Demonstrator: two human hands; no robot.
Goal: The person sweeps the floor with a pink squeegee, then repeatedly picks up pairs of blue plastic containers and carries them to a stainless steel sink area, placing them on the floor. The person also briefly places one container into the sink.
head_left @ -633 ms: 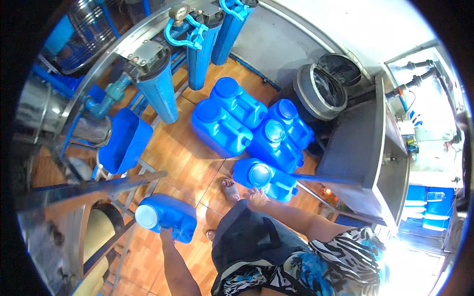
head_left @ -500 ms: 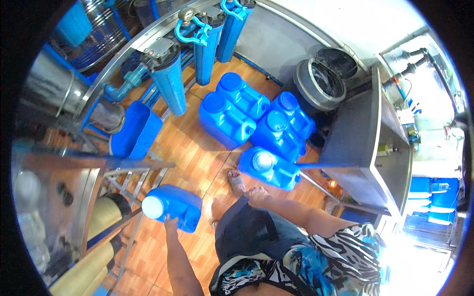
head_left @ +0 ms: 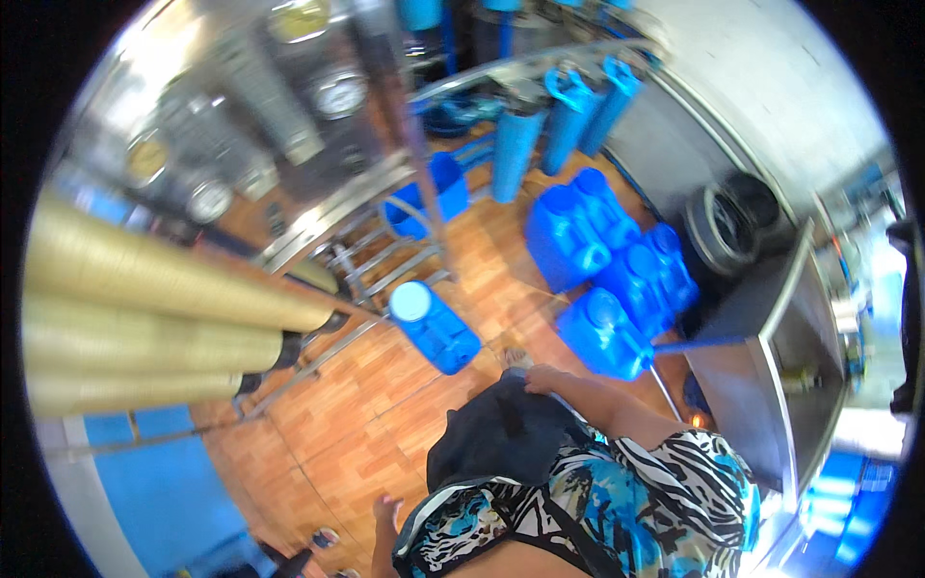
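Note:
My left hand (head_left: pixel 387 509) hangs low beside my body, its fingers apart with nothing between them. It is well away from a blue water jug (head_left: pixel 443 337) with a white cap (head_left: pixel 411 302), which stands on the tiled floor beside a metal frame. My right hand (head_left: pixel 542 379) lies over the knee end of my dark shorts (head_left: pixel 482 433), its fingers loosely bent and holding no object. Ahead to the right, several more blue jugs (head_left: pixel 605 332) stand grouped together on the floor.
Blue filter housings (head_left: pixel 517 154) hang along a pipe frame, with a cut-open blue container (head_left: pixel 438 197) below. Pale cylinders (head_left: pixel 173 328) and a gauge panel (head_left: pixel 337 91) crowd the left. A dark round drum (head_left: pixel 721 231) and a steel cabinet (head_left: pixel 771 366) stand at the right.
My left hand has let go of the white-capped jug and drawn back toward my body. The view has swung left. My right hand stays at the knee.

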